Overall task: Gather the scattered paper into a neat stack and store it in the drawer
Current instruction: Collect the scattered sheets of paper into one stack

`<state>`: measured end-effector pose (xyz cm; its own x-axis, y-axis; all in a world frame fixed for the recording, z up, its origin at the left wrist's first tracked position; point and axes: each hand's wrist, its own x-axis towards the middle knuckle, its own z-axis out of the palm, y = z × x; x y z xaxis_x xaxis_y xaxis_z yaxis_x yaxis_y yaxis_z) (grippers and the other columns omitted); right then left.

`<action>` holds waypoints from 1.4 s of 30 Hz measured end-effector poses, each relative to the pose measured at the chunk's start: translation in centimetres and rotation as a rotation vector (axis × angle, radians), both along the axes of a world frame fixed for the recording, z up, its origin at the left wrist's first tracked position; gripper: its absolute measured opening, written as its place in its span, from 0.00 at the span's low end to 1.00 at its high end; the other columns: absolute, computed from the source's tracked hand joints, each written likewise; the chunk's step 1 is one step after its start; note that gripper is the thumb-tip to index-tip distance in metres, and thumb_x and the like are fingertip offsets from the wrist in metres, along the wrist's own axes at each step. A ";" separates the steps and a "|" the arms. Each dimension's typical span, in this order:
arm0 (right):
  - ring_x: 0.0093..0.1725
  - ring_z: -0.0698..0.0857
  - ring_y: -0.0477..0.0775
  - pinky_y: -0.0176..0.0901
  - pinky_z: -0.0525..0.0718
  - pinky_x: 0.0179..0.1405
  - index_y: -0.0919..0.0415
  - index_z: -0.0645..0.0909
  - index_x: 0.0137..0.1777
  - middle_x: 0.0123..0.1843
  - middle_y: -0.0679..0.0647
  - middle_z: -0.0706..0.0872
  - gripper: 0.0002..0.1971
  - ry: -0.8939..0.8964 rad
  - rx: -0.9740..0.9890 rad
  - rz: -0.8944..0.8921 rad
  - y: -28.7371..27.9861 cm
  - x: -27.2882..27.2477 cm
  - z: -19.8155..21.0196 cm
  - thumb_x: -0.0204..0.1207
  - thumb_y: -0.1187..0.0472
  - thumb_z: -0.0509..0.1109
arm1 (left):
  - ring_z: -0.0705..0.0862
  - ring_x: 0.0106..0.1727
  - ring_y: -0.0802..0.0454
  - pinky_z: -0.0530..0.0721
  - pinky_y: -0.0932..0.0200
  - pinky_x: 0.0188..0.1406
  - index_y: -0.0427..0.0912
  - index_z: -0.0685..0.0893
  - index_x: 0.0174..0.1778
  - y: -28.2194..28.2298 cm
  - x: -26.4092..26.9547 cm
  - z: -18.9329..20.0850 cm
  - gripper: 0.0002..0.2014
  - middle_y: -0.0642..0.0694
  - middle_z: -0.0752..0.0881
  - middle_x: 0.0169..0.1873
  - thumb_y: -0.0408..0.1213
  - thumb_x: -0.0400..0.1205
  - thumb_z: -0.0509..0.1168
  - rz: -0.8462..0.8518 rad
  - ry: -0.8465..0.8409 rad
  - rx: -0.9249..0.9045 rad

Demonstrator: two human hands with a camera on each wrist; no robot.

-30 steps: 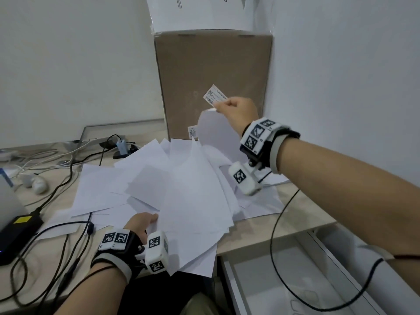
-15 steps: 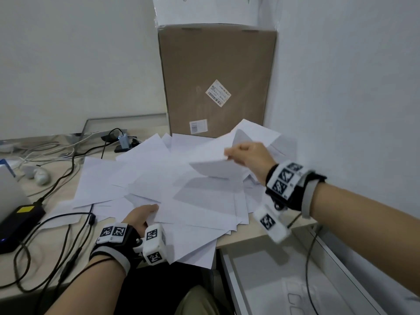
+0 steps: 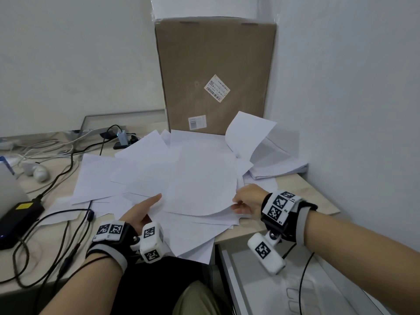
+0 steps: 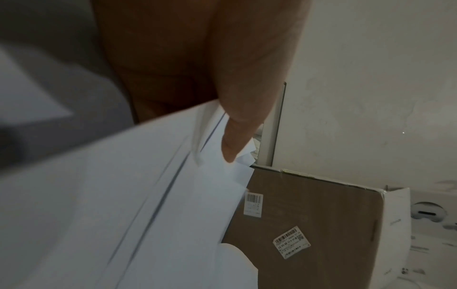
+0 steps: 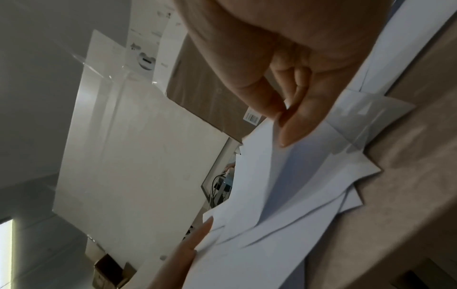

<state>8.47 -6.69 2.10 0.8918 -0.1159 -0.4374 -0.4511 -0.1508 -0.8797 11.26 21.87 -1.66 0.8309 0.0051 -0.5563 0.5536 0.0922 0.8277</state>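
- Paper [image 3: 195, 178] lies spread on the desk [image 3: 318, 196], some sheets hanging over its front edge above the open drawer [image 3: 250, 280].
- My right hand [image 3: 248, 198] pinches a sheet edge between thumb and fingers; my left hand [image 3: 141, 212] holds the sheets' other side, thumb on top.
- I should push both sides inward, then tap the edges square.
- Cables [image 3: 68, 223] and a charger [image 3: 20, 214] lie left; the cardboard box [image 3: 213, 71] blocks behind.
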 end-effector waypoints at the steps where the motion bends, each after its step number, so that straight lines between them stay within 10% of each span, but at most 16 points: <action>1: 0.34 0.85 0.54 0.38 0.86 0.26 0.68 0.73 0.51 0.35 0.61 0.80 0.05 0.007 0.019 -0.001 0.1 0.2 0.1 0.80 0.76 0.59 | 0.85 0.43 0.35 0.84 0.48 0.40 0.40 0.83 0.66 -0.2 -0.4 0.4 0.25 0.35 0.86 0.60 0.51 0.77 0.72 -0.005 -0.002 0.008; 14: 0.33 0.85 0.52 0.37 0.76 0.26 0.64 0.80 0.41 0.38 0.57 0.86 0.11 -0.111 -0.407 0.052 -3.2 3.8 1.4 0.78 0.55 0.70 | 0.85 0.54 0.26 0.82 0.32 0.58 0.24 0.80 0.58 -0.5 3.0 -1.8 0.22 0.27 0.86 0.53 0.32 0.73 0.76 0.008 -0.020 0.349; 18: 0.22 0.83 0.53 0.35 0.76 0.20 0.66 0.76 0.37 0.31 0.61 0.85 0.12 -0.148 -0.273 -0.202 -6.5 8.6 3.5 0.76 0.59 0.73 | 0.83 0.55 0.34 0.83 0.43 0.46 0.27 0.78 0.60 -1.6 4.1 -1.0 0.15 0.34 0.83 0.52 0.25 0.78 0.70 0.141 -0.083 0.255; 24: 0.12 0.79 0.42 0.25 0.67 0.09 0.66 0.79 0.40 0.20 0.53 0.86 0.09 -0.111 -0.136 -0.251 -8.0 13.8 3.9 0.76 0.63 0.74 | 0.83 0.57 0.32 0.81 0.34 0.59 0.30 0.80 0.62 -1.4 6.9 -2.0 0.17 0.35 0.84 0.49 0.25 0.77 0.70 0.217 -0.124 0.243; 29: 0.22 0.87 0.42 0.28 0.69 0.11 0.61 0.77 0.40 0.40 0.54 0.85 0.08 -0.263 0.010 -0.266 -8.0 16.3 2.8 0.79 0.73 0.66 | 0.85 0.52 0.32 0.82 0.33 0.57 0.32 0.81 0.60 -2.0 7.2 -2.4 0.14 0.33 0.86 0.47 0.25 0.78 0.69 0.192 -0.132 0.210; 36: 0.23 0.86 0.37 0.33 0.84 0.24 0.64 0.79 0.45 0.44 0.59 0.82 0.08 -0.601 -0.319 -0.190 -6.8 17.7 4.6 0.79 0.73 0.60 | 0.86 0.46 0.35 0.84 0.45 0.42 0.29 0.80 0.60 -1.4 7.4 -2.3 0.12 0.31 0.87 0.50 0.24 0.80 0.67 0.091 -0.103 0.137; 42: 0.37 0.88 0.36 0.35 0.86 0.46 0.71 0.87 0.55 0.45 0.59 0.90 0.10 -0.762 -0.449 0.136 -5.3 14.8 6.0 0.79 0.70 0.66 | 0.87 0.53 0.30 0.86 0.37 0.48 0.25 0.79 0.64 -0.5 7.0 -1.7 0.17 0.27 0.87 0.55 0.28 0.80 0.68 0.035 -0.066 0.084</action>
<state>23.31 -11.95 8.05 0.9402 -0.0053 0.3407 0.2788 -0.5630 -0.7780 18.24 21.42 -3.39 0.8642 0.0787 -0.4969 0.4954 0.0393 0.8678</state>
